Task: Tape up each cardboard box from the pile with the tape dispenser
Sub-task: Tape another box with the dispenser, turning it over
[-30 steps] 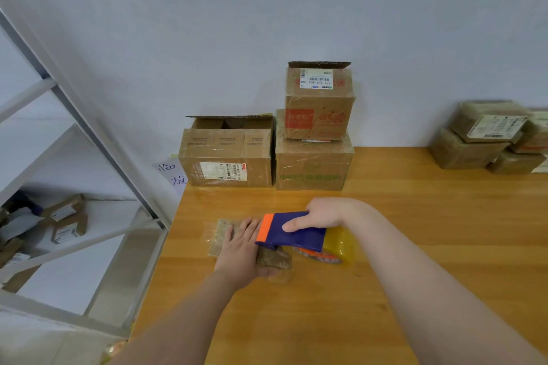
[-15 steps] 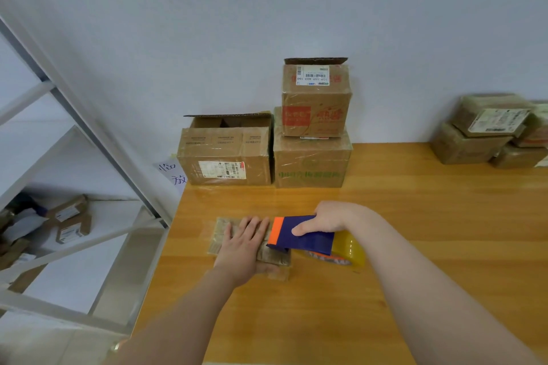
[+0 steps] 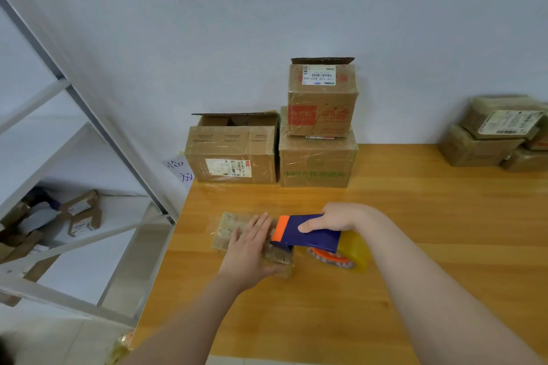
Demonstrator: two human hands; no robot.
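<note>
Lying flat on the table (image 3: 415,216), the small box (image 3: 237,225) sits under the open left hand (image 3: 249,252), while the right hand (image 3: 338,216) grips the tape dispenser (image 3: 308,234) touching its right end.

A small tape-wrapped cardboard box (image 3: 228,223) lies flat, the blue-and-orange tape dispenser (image 3: 311,241) tilted over its right end.
</note>
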